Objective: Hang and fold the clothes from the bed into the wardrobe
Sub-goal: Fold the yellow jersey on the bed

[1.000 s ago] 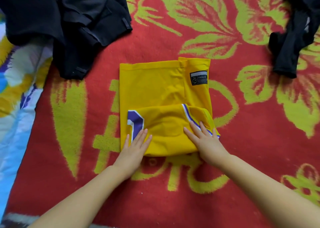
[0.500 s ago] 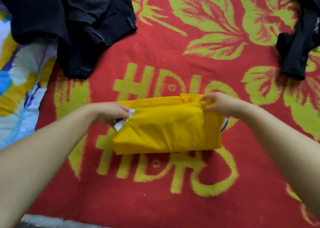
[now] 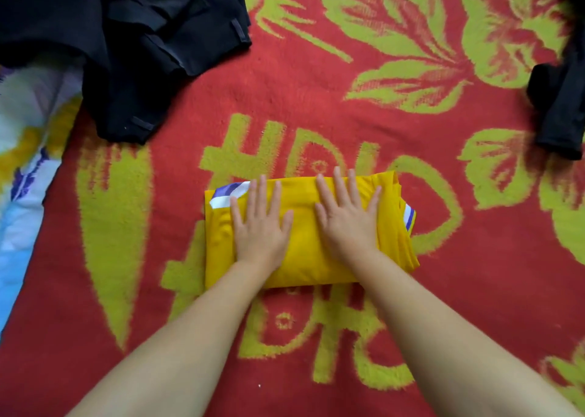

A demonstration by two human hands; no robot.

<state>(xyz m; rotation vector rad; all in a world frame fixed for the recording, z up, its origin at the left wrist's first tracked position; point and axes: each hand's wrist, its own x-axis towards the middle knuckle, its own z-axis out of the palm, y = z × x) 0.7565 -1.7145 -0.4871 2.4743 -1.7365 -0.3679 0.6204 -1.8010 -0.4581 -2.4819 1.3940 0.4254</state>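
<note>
A yellow jersey with purple and white trim lies folded into a compact rectangle on the red blanket in the middle of the view. My left hand rests flat on its left half, fingers spread. My right hand lies flat on its right half, fingers spread too. Neither hand grips the cloth; both palms press down on top. Purple-white trim shows at the fold's upper left corner and right edge.
A heap of black clothes lies at the upper left. Another black garment sits at the right edge. A blue, white and yellow patterned sheet shows along the left side.
The jersey's far half has been folded over toward me into a smaller rectangle. Both hands let go of the far edge and now lie flat on top.
</note>
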